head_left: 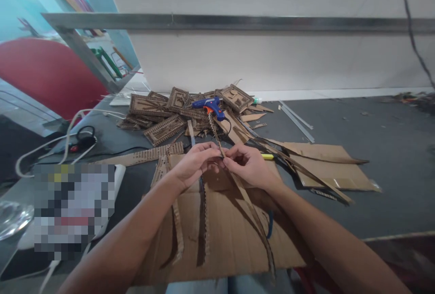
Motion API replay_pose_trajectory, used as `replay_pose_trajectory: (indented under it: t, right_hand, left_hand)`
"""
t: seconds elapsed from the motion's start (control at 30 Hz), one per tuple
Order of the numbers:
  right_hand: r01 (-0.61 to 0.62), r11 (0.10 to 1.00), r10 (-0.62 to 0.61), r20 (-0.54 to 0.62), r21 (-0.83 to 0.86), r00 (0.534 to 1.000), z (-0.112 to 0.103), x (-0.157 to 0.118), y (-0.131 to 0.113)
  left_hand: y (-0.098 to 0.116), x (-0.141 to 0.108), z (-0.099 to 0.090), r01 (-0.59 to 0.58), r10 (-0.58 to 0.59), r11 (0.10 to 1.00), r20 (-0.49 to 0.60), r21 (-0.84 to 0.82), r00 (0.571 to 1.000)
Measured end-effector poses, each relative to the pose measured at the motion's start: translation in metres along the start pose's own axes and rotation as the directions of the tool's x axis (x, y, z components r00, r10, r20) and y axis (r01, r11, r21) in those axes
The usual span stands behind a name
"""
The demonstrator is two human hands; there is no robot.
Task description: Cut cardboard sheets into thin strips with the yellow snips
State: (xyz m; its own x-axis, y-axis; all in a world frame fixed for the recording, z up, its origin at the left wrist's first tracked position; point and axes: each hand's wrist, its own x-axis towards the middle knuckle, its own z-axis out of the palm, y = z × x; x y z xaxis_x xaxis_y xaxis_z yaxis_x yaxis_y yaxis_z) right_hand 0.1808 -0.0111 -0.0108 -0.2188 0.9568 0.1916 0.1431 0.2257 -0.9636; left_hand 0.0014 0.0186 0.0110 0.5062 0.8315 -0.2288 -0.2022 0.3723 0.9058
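Observation:
Both hands meet above a large cardboard sheet (234, 235) at the table's front. My left hand (200, 162) pinches a long, thin cardboard strip (251, 208), fingers curled. Close against it on the right, my right hand (246, 162) has thumb and fingers closed on the same strip. The strip's far part, with ridges showing, rises toward a blue glue gun (210, 105); its near part runs down to the sheet's front edge. Two more ridged strips lie on the sheet left of it. A yellow tool (267, 156) shows just beyond my right hand.
Decorated cardboard pieces (166, 129) are piled at the back. A flat cardboard piece (329, 167) and loose strips lie on the right. White sticks (297, 123) rest behind them. At left are a white cable (70, 135), a pixelated device and a clear glass (15, 217).

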Motion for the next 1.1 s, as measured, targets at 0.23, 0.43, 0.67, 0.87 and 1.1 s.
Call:
replay_pose_trajectory:
  t: [0.23, 0.43, 0.67, 0.87, 1.1]
  right_hand:
    - [-0.068, 0.983, 0.061, 0.044, 0.171, 0.997, -0.006, 0.003, 0.006]
    - [-0.145, 0.943, 0.142, 0.033, 0.300, 0.989, -0.007, 0.004, 0.008]
    - [-0.130, 0.943, 0.124, 0.039, 0.306, 0.992, -0.006, 0.003, 0.006]
    - [-0.136, 0.954, 0.130, 0.039, 0.269, 0.991, -0.005, 0.004, 0.001]
    - [-0.133, 0.969, 0.124, 0.055, 0.210, 0.991, -0.006, 0.004, 0.000]
  left_hand:
    - [-0.007, 0.003, 0.005, -0.186, 0.213, 0.936, -0.058, 0.299, 0.975]
    - [-0.016, 0.003, 0.001, -0.330, 0.540, 0.587, -0.054, 0.739, 0.840]
    - [-0.016, 0.000, -0.005, -0.370, 0.657, 0.272, 0.110, 0.888, 0.746]
    - [-0.015, -0.001, -0.006, -0.401, 0.635, 0.192, 0.198, 0.896, 0.747]
    - [-0.016, 0.002, -0.012, -0.469, 0.672, 0.044, 0.322, 0.882, 0.667]
